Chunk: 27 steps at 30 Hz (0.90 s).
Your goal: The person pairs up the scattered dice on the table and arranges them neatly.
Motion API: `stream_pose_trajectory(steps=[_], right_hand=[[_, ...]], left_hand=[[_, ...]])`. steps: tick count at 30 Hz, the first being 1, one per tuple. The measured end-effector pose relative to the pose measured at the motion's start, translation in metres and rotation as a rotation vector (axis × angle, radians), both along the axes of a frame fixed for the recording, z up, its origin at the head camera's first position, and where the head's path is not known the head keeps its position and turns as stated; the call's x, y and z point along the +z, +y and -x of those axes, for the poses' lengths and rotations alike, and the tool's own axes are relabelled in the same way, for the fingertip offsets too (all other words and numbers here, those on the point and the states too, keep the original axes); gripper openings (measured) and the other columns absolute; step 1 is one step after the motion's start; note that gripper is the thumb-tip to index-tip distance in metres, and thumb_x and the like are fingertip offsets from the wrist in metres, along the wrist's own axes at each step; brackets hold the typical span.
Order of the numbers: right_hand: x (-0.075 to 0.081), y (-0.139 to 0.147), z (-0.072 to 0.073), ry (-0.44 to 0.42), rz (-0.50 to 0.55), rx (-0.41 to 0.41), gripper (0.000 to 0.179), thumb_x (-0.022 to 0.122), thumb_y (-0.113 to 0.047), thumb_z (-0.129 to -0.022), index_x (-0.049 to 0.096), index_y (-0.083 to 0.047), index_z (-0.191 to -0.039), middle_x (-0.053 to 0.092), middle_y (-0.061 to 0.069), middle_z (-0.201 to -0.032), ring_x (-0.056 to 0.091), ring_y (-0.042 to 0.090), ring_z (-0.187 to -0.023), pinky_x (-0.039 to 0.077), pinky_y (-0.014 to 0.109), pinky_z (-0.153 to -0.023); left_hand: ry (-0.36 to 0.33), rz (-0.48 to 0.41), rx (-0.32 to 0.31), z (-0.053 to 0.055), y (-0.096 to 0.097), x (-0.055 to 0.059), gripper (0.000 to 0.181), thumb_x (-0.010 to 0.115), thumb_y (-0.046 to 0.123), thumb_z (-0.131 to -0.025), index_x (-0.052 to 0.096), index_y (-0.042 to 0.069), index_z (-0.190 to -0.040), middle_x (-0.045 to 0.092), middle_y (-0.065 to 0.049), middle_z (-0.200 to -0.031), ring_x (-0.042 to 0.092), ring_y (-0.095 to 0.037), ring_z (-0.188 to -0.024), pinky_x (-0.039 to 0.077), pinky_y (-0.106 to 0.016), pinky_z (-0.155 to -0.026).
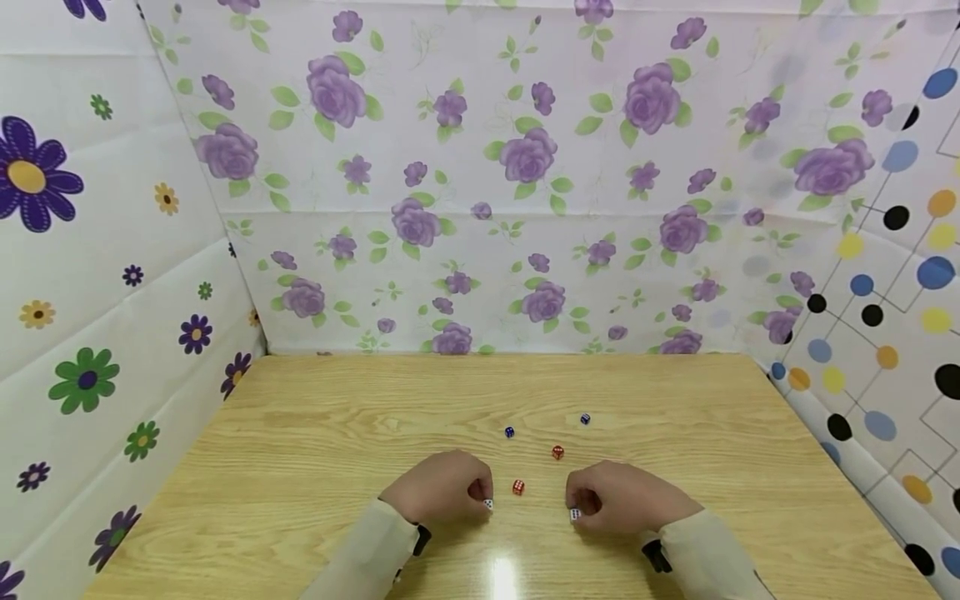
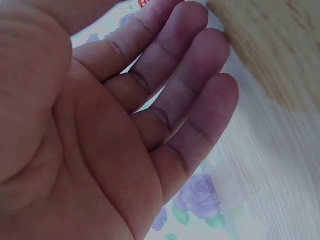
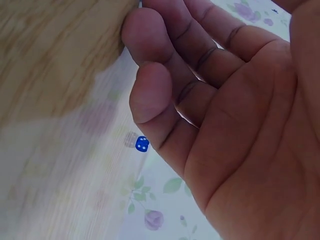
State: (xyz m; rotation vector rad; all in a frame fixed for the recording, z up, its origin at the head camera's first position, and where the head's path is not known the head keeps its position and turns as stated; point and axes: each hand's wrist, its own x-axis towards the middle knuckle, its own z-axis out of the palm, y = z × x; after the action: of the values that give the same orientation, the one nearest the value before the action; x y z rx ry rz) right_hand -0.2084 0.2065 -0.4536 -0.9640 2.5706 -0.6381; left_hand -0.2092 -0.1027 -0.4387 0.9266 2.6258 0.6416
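Note:
In the head view my left hand (image 1: 442, 487) pinches a white die (image 1: 488, 504) between thumb and fingertips, low over the wooden table. My right hand (image 1: 626, 498) pinches another white die (image 1: 575, 514) in the same way, a short distance to the right. Between the hands lies a red die (image 1: 518, 487), and a second red die (image 1: 558, 452) sits farther back. Behind them are a blue die (image 1: 509, 432) on the left and another blue die (image 1: 585, 419) on the right. Both wrist views show palms and curled fingers; the white dice are hidden there.
The wood-grain table (image 1: 337, 417) meets a rose-patterned cloth (image 1: 480, 275) at its back edge. Flowered cloth (image 1: 97, 308) hangs on the left and dotted cloth (image 1: 885, 317) on the right. A bright reflection shows on the table near the front.

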Motion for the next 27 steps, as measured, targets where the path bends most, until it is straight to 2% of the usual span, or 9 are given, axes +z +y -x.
stream_pose_trajectory(steps=[7, 21, 27], right_hand=[[0.0032, 0.0004, -0.0011, -0.015, 0.012, -0.015, 0.012, 0.076, -0.02, -0.093, 0.067, -0.027, -0.09, 0.057, -0.016, -0.076, 0.049, 0.001, -0.065, 0.044, 0.024, -0.061], [0.0028, -0.0019, -0.0004, -0.046, 0.016, -0.005, 0.012, 0.074, -0.019, -0.095, 0.068, -0.027, -0.089, 0.058, -0.015, -0.075, 0.049, 0.001, -0.065, 0.044, 0.025, -0.061], [0.0014, -0.0025, 0.0003, -0.045, 0.026, 0.016, 0.01, 0.074, -0.019, -0.095, 0.069, -0.026, -0.09, 0.058, -0.016, -0.076, 0.049, 0.0, -0.065, 0.044, 0.024, -0.061]], left_hand=[[-0.021, -0.008, 0.014, -0.0007, -0.0013, 0.0015, 0.01, 0.081, 0.016, -0.089, 0.073, 0.022, -0.085, 0.062, 0.017, -0.08, 0.056, 0.0, -0.071, 0.05, -0.023, -0.07], [0.011, 0.016, -0.009, -0.0013, 0.0051, -0.0014, 0.014, 0.082, 0.019, -0.089, 0.07, 0.024, -0.082, 0.06, 0.018, -0.077, 0.054, 0.0, -0.068, 0.049, -0.022, -0.068], [-0.019, 0.005, -0.021, -0.0024, 0.0076, -0.0026, 0.011, 0.08, 0.018, -0.09, 0.071, 0.023, -0.084, 0.061, 0.018, -0.078, 0.054, -0.001, -0.068, 0.049, -0.022, -0.068]])
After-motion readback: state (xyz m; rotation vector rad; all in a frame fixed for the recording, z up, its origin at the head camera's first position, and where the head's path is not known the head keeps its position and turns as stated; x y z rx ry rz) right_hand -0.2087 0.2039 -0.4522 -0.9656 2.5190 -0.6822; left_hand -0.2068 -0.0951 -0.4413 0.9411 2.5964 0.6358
